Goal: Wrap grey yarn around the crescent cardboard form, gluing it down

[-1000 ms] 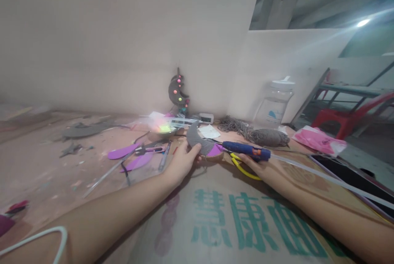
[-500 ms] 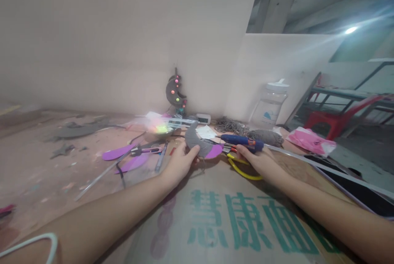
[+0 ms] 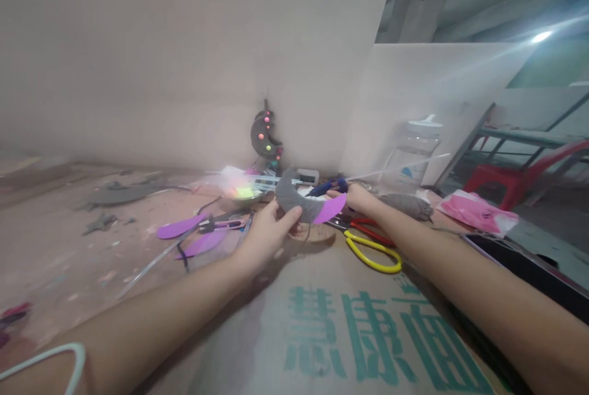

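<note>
My left hand (image 3: 267, 230) pinches a crescent-shaped piece (image 3: 301, 202), grey yarn on most of it and a bare purple tip to the right, held a little above the cardboard. My right hand (image 3: 358, 195) grips a blue glue gun (image 3: 327, 186) just behind the crescent, its nozzle pointing left and a clear glue stick trailing up to the right. Yellow-and-red scissors (image 3: 370, 243) lie on the cardboard below my right wrist.
Cardboard with green characters (image 3: 368, 340) covers the near table. Purple foam shapes (image 3: 181, 227), small snips and a bowl of bright beads (image 3: 243, 194) lie left. A finished decorated crescent (image 3: 265, 135) leans on the white board. Grey yarn (image 3: 407, 203), a water bottle (image 3: 414, 153) and pink packet (image 3: 478, 211) sit right.
My right hand lifted the glue gun off the cardboard and swung it back behind the crescent. My left hand raised the crescent slightly. The scissors now lie uncovered.
</note>
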Demonstrator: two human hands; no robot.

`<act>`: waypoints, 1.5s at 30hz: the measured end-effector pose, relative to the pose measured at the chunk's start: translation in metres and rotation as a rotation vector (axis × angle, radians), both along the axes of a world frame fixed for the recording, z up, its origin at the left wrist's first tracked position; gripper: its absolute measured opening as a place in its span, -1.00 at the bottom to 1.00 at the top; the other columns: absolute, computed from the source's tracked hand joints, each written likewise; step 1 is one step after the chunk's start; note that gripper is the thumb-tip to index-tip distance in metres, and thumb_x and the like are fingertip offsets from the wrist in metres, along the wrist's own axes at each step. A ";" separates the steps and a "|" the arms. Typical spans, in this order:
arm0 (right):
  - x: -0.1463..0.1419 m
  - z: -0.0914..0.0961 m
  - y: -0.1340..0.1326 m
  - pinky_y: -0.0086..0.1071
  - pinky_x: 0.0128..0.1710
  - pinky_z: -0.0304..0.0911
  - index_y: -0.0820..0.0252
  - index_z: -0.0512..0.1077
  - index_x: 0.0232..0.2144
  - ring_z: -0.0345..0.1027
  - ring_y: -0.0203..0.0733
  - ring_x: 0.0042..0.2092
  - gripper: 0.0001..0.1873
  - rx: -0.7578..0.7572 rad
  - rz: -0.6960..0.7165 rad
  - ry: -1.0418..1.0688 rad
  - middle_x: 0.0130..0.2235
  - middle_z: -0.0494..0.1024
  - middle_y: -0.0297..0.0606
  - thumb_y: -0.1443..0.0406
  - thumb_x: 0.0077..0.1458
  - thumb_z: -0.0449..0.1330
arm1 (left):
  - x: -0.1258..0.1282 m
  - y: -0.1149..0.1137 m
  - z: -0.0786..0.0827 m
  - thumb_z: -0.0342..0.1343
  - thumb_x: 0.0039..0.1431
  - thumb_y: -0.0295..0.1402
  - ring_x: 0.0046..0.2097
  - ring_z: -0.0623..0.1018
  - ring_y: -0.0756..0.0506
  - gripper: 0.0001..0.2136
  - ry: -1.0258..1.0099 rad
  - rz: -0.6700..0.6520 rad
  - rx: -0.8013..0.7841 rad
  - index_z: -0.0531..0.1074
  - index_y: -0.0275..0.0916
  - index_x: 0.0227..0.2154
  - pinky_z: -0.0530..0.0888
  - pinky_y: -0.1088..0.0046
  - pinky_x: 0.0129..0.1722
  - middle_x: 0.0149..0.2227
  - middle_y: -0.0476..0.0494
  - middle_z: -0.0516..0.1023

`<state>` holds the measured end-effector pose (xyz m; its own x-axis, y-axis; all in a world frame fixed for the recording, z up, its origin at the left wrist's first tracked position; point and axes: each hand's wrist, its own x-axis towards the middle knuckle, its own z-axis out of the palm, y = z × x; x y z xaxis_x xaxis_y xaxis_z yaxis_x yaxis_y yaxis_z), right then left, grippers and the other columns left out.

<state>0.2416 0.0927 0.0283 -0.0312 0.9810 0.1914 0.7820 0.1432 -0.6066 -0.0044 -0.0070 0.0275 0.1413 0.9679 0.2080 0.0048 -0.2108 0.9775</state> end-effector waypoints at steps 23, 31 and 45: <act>0.033 -0.002 -0.044 -0.06 0.23 0.06 0.36 0.28 0.18 0.17 0.19 0.25 -0.27 0.076 0.056 -0.261 0.24 0.28 0.12 0.03 0.08 0.21 | -0.032 -0.008 0.082 0.22 0.00 -0.31 -0.49 0.41 0.08 -0.78 -0.363 -0.066 0.109 0.41 -0.34 -0.34 0.40 0.58 -0.47 -0.48 -0.02 0.43; 0.008 -0.006 -0.009 -0.27 0.04 0.27 0.32 0.39 0.01 0.41 0.00 0.03 -0.49 0.097 0.106 -0.259 0.03 0.51 0.01 0.16 0.04 0.27 | -0.030 -0.012 0.080 0.25 -0.02 -0.26 -0.50 0.39 0.06 -0.76 -0.344 -0.058 0.092 0.38 -0.31 -0.38 0.38 0.56 -0.48 -0.52 0.02 0.40; 0.010 0.005 -0.025 -0.31 -0.12 0.30 0.28 0.44 -0.13 0.48 0.00 -0.11 -0.66 0.104 -0.007 -0.230 -0.14 0.60 -0.02 0.14 0.19 0.11 | -0.025 -0.015 0.080 0.22 -0.03 -0.30 -0.52 0.39 0.06 -0.78 -0.352 -0.075 0.067 0.37 -0.31 -0.36 0.37 0.51 -0.47 -0.51 0.01 0.40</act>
<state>0.2512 0.0673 0.0335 -0.0789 0.9568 0.2799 0.8989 0.1896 -0.3950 -0.0298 -0.0219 0.1079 0.1199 0.9402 0.3188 -0.3473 -0.2611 0.9007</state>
